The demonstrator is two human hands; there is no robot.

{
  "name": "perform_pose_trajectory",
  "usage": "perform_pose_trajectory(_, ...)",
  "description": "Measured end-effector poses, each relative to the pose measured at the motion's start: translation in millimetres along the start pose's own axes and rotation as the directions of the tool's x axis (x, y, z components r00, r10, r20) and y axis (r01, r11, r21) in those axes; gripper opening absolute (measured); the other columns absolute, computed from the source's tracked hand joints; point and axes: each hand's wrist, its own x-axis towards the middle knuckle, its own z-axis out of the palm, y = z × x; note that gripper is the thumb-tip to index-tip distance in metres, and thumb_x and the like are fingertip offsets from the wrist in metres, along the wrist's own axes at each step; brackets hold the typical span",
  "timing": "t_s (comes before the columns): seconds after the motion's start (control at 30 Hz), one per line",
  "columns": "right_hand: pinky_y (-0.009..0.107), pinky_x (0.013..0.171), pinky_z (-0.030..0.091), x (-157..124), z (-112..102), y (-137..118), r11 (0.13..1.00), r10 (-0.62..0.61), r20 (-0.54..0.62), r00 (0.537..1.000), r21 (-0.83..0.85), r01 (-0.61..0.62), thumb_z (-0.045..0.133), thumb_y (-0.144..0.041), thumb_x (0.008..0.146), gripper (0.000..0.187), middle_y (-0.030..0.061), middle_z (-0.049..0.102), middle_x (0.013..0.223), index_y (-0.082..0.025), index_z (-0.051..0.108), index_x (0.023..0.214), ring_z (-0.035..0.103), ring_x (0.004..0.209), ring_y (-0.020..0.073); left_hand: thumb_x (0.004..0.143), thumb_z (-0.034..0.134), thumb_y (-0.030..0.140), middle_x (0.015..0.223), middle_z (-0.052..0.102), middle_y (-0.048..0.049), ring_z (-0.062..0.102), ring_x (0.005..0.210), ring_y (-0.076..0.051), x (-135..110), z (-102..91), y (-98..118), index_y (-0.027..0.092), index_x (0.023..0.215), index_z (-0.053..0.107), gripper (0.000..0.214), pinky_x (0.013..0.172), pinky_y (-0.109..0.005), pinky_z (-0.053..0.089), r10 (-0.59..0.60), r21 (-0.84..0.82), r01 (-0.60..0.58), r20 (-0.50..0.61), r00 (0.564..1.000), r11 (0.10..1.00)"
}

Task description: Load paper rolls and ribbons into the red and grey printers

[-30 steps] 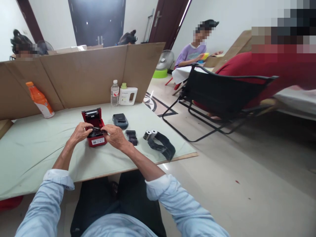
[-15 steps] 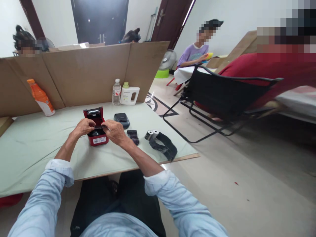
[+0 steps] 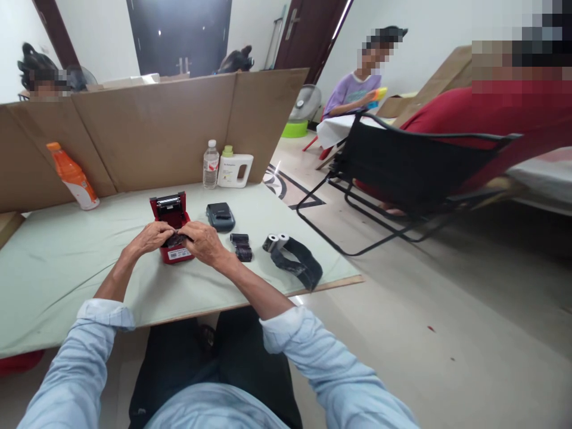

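A small red label printer (image 3: 172,226) stands on the pale green table (image 3: 53,274) with its lid tipped open. My left hand (image 3: 149,238) and my right hand (image 3: 203,243) meet over its open bay, fingers curled and pinching a dark roll (image 3: 177,240) that sits in it. To the right lie a dark grey printer (image 3: 220,215), a black roll (image 3: 241,246) and two pale paper rolls (image 3: 274,242) with a black strip (image 3: 298,264) trailing from them.
A cardboard screen (image 3: 152,131) walls the table's far side. An orange bottle (image 3: 74,177), a water bottle (image 3: 210,165) and a white jug (image 3: 235,170) stand against it. A black folding chair (image 3: 402,173) and other seated people are to the right, beyond the table edge.
Both hands rose slightly over the printer half a second ago and have lowered again onto the dark roll. The view shifted a little.
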Motion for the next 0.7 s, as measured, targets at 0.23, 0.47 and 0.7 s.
perform_pose_trajectory(0.23, 0.034, 0.089, 0.05, -7.8, 7.4, -1.2, 0.998, -0.056, -0.053, 0.997, 0.006, 0.057, 0.062, -0.008, 0.096, 0.021, 0.0079, 0.076, 0.103, -0.022, 0.077, 0.101, 0.065, 0.099, 0.0243, 0.083, 0.066, 0.028, 0.119, 0.076, -0.0103, 0.072, 0.102, -0.025, 0.1, -10.9, -30.2, 0.019, 0.112, 0.078, 0.033, 0.093, -0.04, 0.06, -0.157, -0.066, 0.145, -0.542, 0.826, 0.987)
perform_pose_trajectory(0.47, 0.037, 0.091, 0.052, -10.6, 15.5, 1.8, 0.998, -0.062, -0.09, 0.994, 0.012, 0.064, 0.064, -0.006, 0.092, 0.023, 0.0082, 0.077, 0.107, -0.023, 0.077, 0.103, 0.065, 0.101, 0.025, 0.075, 0.072, 0.023, 0.146, 0.063, -0.0197, 0.07, 0.119, -0.03, 34.6, -20.2, -46.9, 0.015, 0.151, 0.054, 0.079, 0.094, -0.043, 0.062, -0.254, -0.344, 0.095, -0.456, 0.853, 0.934)
perform_pose_trajectory(0.7, 0.04, 0.095, 0.053, -20.1, 20.5, 1.9, 0.995, -0.094, -0.129, 0.987, 0.023, 0.098, 0.064, -0.003, 0.088, 0.029, 0.0097, 0.077, 0.111, -0.022, 0.078, 0.105, 0.065, 0.104, 0.0265, 0.079, 0.078, 0.045, 0.14, 0.064, -0.0139, 0.066, 0.126, -0.031, -6.8, -10.9, -36.6, 0.021, 0.142, 0.064, 0.068, 0.09, -0.041, 0.063, -0.08, -0.231, -0.023, -0.425, 0.902, 0.973)
